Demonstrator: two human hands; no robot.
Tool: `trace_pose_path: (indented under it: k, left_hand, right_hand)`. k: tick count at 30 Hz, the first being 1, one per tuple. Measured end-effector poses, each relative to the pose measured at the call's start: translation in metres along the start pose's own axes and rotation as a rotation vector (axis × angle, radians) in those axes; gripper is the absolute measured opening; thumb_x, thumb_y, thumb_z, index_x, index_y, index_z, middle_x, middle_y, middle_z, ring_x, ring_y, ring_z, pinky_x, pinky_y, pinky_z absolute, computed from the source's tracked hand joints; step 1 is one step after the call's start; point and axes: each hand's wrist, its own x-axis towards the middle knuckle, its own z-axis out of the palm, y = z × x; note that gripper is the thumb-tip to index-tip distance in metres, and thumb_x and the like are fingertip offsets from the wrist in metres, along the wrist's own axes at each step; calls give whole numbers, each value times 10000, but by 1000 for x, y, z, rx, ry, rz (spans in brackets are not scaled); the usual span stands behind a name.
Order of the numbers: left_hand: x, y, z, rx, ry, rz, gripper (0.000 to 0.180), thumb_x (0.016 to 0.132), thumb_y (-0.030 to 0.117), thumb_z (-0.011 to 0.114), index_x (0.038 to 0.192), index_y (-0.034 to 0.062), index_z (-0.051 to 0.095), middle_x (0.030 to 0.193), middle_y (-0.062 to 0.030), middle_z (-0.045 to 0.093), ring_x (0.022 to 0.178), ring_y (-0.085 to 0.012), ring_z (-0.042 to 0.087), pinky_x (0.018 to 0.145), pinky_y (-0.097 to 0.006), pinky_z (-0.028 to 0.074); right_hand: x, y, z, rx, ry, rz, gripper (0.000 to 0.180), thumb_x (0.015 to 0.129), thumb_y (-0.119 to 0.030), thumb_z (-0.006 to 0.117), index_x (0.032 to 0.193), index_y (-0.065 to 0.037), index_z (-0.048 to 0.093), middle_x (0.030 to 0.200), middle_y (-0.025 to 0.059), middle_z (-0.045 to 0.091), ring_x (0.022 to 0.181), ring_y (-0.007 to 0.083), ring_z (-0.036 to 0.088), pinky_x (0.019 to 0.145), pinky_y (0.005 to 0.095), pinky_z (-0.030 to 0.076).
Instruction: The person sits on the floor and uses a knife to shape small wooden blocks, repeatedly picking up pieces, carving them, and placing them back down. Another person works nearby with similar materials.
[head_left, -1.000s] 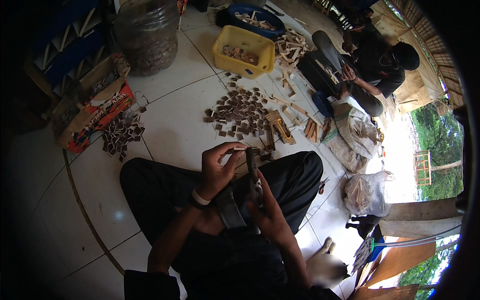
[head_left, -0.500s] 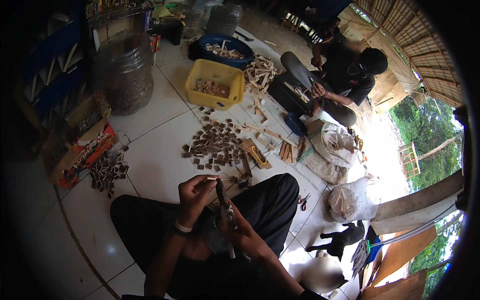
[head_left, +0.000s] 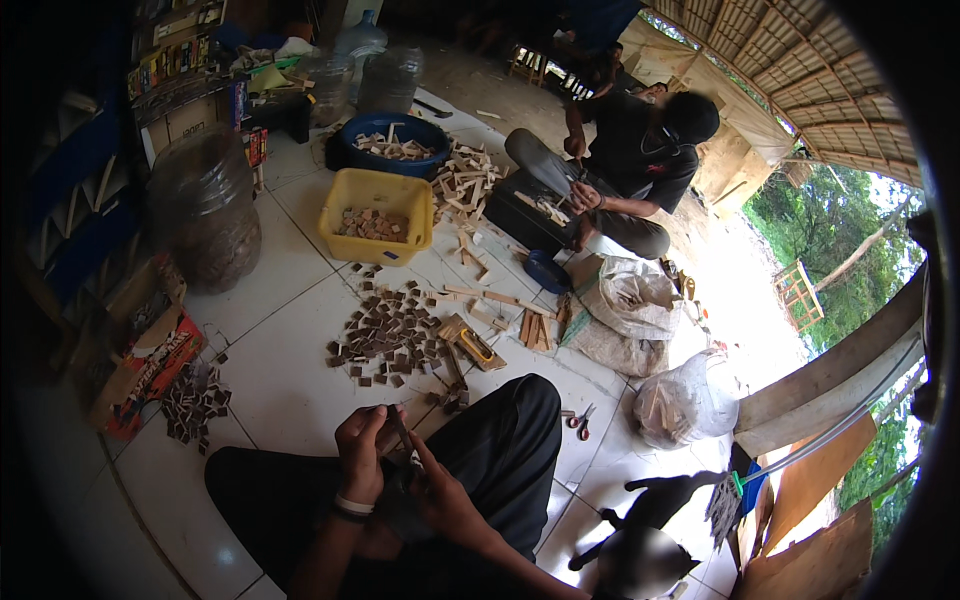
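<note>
Above my crossed legs, my left hand (head_left: 362, 455) is closed in a pinch, and what sits between its fingertips is too small and hidden to name. Close beside it, my right hand (head_left: 443, 500) wraps round a dark hand tool (head_left: 400, 430). The tool's tip points up by the left fingertips, and its lower part is hidden by the hand. Beyond my knees lies a spread of small dark square pieces (head_left: 385, 335). A yellow-handled tool (head_left: 475, 345) on a wooden block lies at their right.
Farther off stand a yellow tub (head_left: 325, 225) and a blue basin (head_left: 350, 160) holding wood pieces. Wood sticks (head_left: 465, 185) lie piled alongside. A co-worker (head_left: 640, 150) sits at the far right. Nearer are sacks (head_left: 640, 300), scissors (head_left: 580, 425) and a black cat (head_left: 650, 510).
The view has swung, so the scene sits farther left. The pale wood piece seen at my left fingertips no longer shows. My hands are closer together, and the cat has changed its pose.
</note>
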Motion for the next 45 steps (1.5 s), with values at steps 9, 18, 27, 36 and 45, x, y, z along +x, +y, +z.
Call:
trace_pose_path:
  k: [9,18,27,36,45]
  left_hand:
    - [6,7,-20,-193,-151,-239,208,987,164,691,1108,-5,683,1125,-140,747,1133,-284,716,1048,-420,559]
    - [9,7,-19,-115,-186,-212,197,1033,129,643,1117,-44,683,1121,-156,748,1112,-266,734,1028,-397,585]
    - [10,5,-23,-98,-248,-154,211,1046,152,641,1147,-30,673,1145,-145,746,1126,-246,727,1048,-397,573]
    - [8,14,-22,-111,-211,-176,228,1045,153,647,1163,-38,682,1144,-133,750,1111,-233,732,1035,-388,585]
    - [8,10,-18,-42,-189,-26,253,1023,197,719,1160,-15,699,1118,-82,747,1062,-161,714,976,-313,566]
  right_hand:
    - [2,3,-15,-175,-20,-18,859,941,-32,610,1687,-261,252,1052,271,592,993,491,624,931,545,516]
    - [6,0,-19,-186,-50,-5,863,903,31,621,1676,-134,274,1117,240,629,1049,424,620,960,477,517]
    - [8,1,-15,-167,-42,12,850,918,30,587,1683,-151,262,1181,255,637,1060,403,658,967,463,522]
    - [12,1,-13,-179,-56,-29,842,928,47,572,1686,-160,268,1161,249,634,1032,405,682,959,443,532]
    - [16,-11,-19,258,-219,144,887,924,60,574,1707,-144,211,1079,40,598,906,156,608,821,290,504]
